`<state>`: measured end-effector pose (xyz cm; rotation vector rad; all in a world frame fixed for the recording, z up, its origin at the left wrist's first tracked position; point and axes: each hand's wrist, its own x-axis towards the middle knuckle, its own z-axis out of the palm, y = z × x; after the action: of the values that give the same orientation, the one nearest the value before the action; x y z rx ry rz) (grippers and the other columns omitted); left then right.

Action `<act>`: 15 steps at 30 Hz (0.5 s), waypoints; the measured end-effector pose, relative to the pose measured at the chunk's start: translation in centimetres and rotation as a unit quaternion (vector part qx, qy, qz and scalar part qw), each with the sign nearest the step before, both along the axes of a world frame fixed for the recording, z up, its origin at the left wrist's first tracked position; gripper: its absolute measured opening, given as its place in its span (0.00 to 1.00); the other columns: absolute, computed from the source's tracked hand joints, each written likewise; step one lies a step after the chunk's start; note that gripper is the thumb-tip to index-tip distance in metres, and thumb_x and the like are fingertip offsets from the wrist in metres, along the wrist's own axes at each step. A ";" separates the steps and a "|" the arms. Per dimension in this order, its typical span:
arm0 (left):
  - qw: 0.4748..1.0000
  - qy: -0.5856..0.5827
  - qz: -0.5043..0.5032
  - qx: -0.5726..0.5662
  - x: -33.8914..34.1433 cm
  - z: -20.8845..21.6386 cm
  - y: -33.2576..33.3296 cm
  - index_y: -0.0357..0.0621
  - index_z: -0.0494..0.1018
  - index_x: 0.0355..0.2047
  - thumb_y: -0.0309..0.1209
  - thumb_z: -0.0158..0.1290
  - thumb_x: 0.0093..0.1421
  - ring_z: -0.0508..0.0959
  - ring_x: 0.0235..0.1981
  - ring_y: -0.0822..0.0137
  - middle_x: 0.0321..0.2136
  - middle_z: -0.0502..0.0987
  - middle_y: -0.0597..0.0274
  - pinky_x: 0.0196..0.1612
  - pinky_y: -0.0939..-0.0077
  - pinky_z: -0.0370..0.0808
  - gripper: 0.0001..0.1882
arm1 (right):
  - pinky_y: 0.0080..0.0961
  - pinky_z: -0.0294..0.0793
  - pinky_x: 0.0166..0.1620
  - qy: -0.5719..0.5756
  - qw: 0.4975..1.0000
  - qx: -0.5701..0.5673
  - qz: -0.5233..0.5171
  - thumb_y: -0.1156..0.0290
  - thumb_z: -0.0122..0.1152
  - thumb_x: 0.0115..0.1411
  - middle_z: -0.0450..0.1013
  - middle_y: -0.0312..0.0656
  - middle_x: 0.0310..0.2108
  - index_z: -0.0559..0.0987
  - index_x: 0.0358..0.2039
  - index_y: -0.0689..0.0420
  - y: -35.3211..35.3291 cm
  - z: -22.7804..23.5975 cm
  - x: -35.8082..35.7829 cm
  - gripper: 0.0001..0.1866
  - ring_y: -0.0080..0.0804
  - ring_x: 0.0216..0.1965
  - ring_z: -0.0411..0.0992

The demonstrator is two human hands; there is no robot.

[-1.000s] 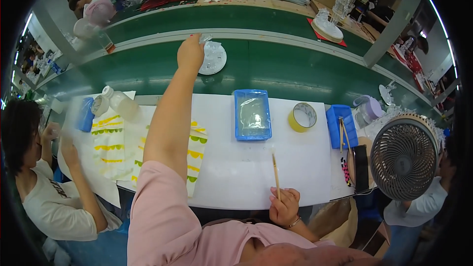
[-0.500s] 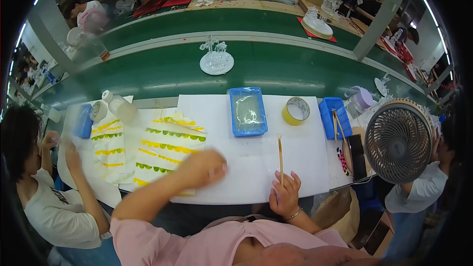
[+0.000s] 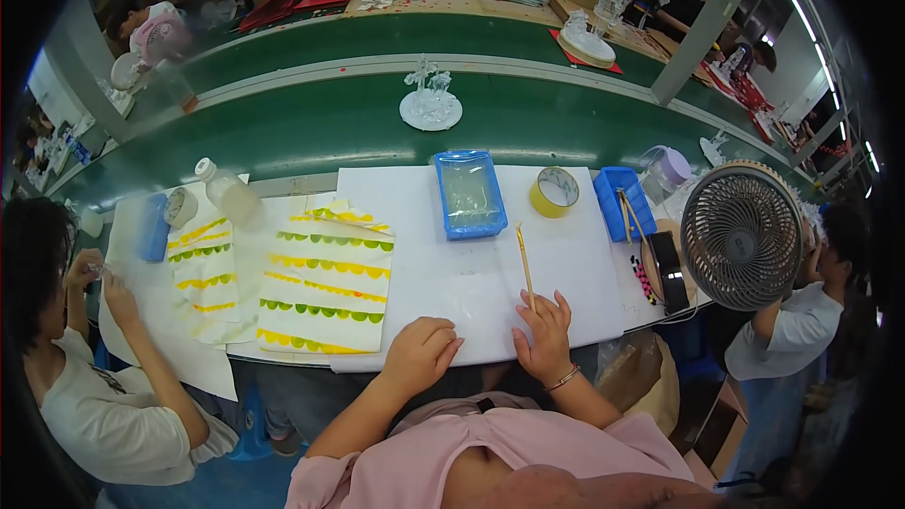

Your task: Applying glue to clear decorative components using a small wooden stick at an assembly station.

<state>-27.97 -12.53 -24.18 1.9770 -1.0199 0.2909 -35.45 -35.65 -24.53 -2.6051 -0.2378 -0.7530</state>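
Observation:
My left hand (image 3: 421, 355) rests at the table's near edge with its fingers curled together. Whether anything small sits in them is hidden. In my right hand (image 3: 546, 337) a thin paintbrush (image 3: 526, 269) lies between thumb and fingers, its bristle end pointing away from me. The other fingers of that hand are loosely spread. Both hands lie over a white sheet (image 3: 490, 297). Beyond them stands a blue tray (image 3: 470, 196) lined with clear film, and a roll of yellow tape (image 3: 553, 193) sits to its right. A white cloth with yellow and green scalloped stripes (image 3: 327, 287) lies left of my left hand.
On the right are a blue basket (image 3: 622, 205) with sticks, a dark phone (image 3: 668, 270), a lidded jar (image 3: 665, 172) and a fan (image 3: 743, 238). A bottle (image 3: 226, 190) stands at left. A clear figurine (image 3: 432, 104) sits on the green belt. Co-workers sit on both sides.
My left hand has come down and right from over the striped cloth to the near table edge. My right hand still holds the brush. The whole view has shifted slightly.

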 end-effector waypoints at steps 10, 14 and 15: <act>0.994 0.009 0.026 0.108 0.6 -0.6 -0.6 0.43 0.75 0.38 0.32 0.61 0.51 0.68 0.56 0.52 0.49 0.72 0.55 0.57 0.61 0.64 0.14 | 0.49 0.50 0.64 0.023 1.000 -0.018 0.009 0.69 0.59 0.55 0.71 0.47 0.54 0.71 0.48 0.56 0.1 -0.3 -0.1 0.19 0.42 0.57 0.65; 0.995 0.016 0.033 0.092 0.7 -0.2 -0.4 0.44 0.75 0.37 0.32 0.61 0.51 0.68 0.56 0.52 0.49 0.72 0.55 0.57 0.61 0.64 0.13 | 0.50 0.50 0.64 0.011 1.000 -0.029 0.005 0.71 0.56 0.56 0.70 0.48 0.54 0.72 0.46 0.57 0.3 0.0 0.0 0.16 0.45 0.58 0.65; 0.996 0.018 0.032 0.087 0.6 -0.2 -0.4 0.44 0.75 0.37 0.31 0.61 0.51 0.68 0.56 0.52 0.49 0.72 0.55 0.57 0.61 0.64 0.13 | 0.51 0.50 0.64 0.009 0.999 -0.036 -0.001 0.72 0.54 0.57 0.70 0.50 0.54 0.72 0.46 0.58 0.4 0.0 -0.1 0.15 0.47 0.58 0.64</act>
<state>-27.36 -12.95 -24.37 2.1658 -0.9888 0.2065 -35.55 -35.29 -24.53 -2.6789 -0.2616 -0.7349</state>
